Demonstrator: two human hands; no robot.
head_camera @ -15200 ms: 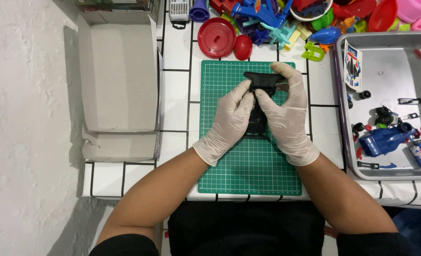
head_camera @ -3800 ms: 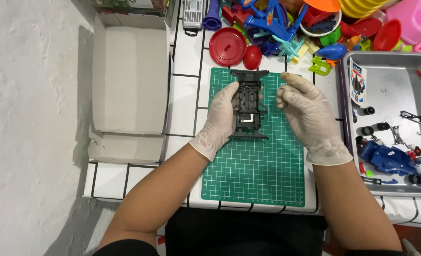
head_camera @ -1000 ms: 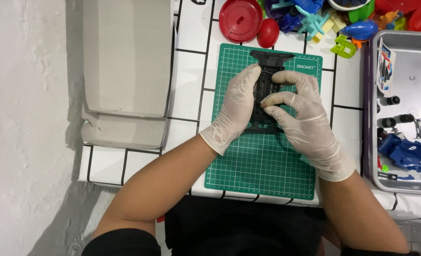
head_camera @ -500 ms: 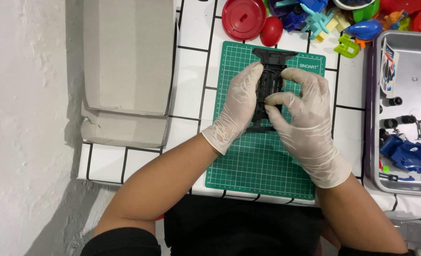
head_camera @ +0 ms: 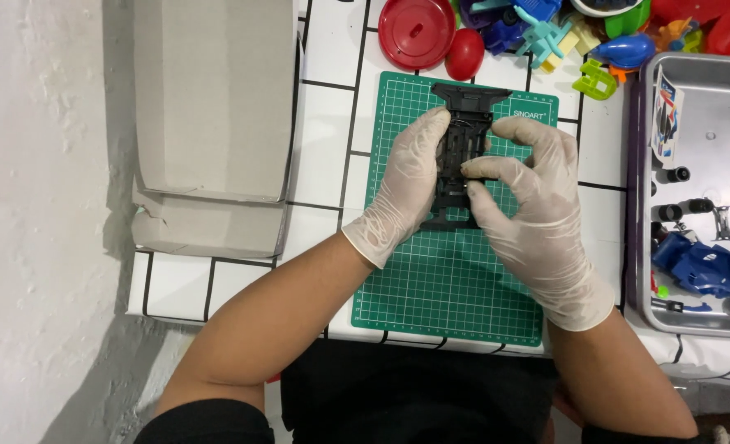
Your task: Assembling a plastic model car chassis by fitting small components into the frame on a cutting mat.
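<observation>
Lying lengthwise on the green cutting mat (head_camera: 447, 279), a black toy-car chassis (head_camera: 464, 140) sits in the mat's upper half, its wide end toward 12 o'clock, just inside the mat's top edge. Both hands wear pale thin gloves. The left hand (head_camera: 406, 185) lies along the chassis's 9 o'clock side, fingers stretched flat against its edge and thumb tucked beneath — more a bracing press than a closed fist. The right hand (head_camera: 529, 197) comes in from 3 o'clock, its forefinger and thumb curled inward and pinched together over the middle of the chassis; whether something small sits between those fingertips cannot be made out.

At 9 o'clock from the mat, well apart from it, an open grey cardboard box (head_camera: 213, 99) rests on the white tiled table (head_camera: 324, 156) with black grid lines. At 12 o'clock, just beyond the mat's top edge, a round red lid (head_camera: 417, 33) lies beside a small red oval piece (head_camera: 464, 54), with a jumble of blue, green and yellow plastic toys (head_camera: 546, 33) spreading toward 1 o'clock. At 3 o'clock stands a metal tray (head_camera: 710, 90) holding a blue car body shell (head_camera: 698, 267), small black wheels (head_camera: 677, 174) and a sticker sheet (head_camera: 667, 115).
</observation>
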